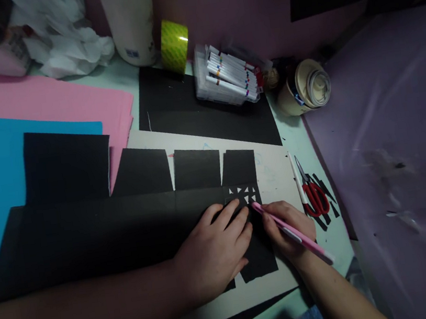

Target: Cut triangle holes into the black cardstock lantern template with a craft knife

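At the center right of the frame, a slip of the pink pen-shaped tool (303,239), apparently a craft knife, could nick the fingers lying just left of its tip, or run across the black sheet (128,234) and break the thin strips between its small triangular openings (246,191). A sideways push, or too light a press from the supporting palm, would likely cause it; the sheet could also skid on the pale board (274,172) beneath. At right, the scissors (307,182) lie close enough to the working arm to be bumped. The left hand (217,243), at lower center, rests palm down on the sheet, its fingers extended and slightly spread, gripping nothing. The right hand (288,225) is closed around the tool in a pen-like hold, its tip angled to the sheet beside the openings; whether it pierces the surface cannot be told. The two hands are near each other but apart.
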A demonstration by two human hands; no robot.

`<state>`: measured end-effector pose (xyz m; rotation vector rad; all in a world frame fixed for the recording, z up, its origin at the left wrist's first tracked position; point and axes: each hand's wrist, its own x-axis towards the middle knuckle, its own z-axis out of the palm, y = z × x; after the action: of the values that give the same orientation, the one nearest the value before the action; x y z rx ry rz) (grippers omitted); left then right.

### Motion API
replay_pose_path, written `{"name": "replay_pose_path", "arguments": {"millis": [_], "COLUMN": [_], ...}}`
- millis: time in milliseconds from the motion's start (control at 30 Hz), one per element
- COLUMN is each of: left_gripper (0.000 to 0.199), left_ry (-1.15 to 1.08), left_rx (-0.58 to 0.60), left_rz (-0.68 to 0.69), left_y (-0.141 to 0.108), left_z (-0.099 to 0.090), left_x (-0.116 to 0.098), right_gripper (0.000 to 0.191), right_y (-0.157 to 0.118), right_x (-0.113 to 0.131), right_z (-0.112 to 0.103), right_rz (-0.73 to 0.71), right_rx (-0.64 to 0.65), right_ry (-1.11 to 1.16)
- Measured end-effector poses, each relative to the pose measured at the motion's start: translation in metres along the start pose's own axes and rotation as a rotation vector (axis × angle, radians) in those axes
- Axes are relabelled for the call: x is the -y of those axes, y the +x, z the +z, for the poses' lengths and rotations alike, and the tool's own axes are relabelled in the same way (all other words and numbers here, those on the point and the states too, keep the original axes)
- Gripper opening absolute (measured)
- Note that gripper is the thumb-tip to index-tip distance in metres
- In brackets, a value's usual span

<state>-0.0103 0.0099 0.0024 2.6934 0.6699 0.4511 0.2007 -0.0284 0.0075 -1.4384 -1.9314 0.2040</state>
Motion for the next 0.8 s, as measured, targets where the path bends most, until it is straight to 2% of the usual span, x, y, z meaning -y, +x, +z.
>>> {"name": "replay_pose_path", "arguments": {"millis": [367, 567, 800], "left_gripper": [0.054, 0.052, 0.052], "left_ry": [-0.012, 0.002, -0.006], "left_rx": [-0.010, -0.010, 0.001], "left_rz": [-0.003, 0.002, 0.000], "left_y": [0.0002, 0.0003, -0.0002], "left_z": [0.0009, 0.0009, 0.0011], "left_x": [-0.0002, -0.0001, 0.0006], "right_gripper": [0.023, 0.027, 0.026], "right_y": [0.0005, -0.0009, -0.0008], "right_x": [0.0022, 0.0006, 0.0011], "right_z": [0.0038, 0.0043, 0.0040], "right_rz": [-0.022, -0.070, -0.060], "right_rx": [0.004, 0.005, 0.018], "right_ry": [-0.034, -0.027, -0.049]}}
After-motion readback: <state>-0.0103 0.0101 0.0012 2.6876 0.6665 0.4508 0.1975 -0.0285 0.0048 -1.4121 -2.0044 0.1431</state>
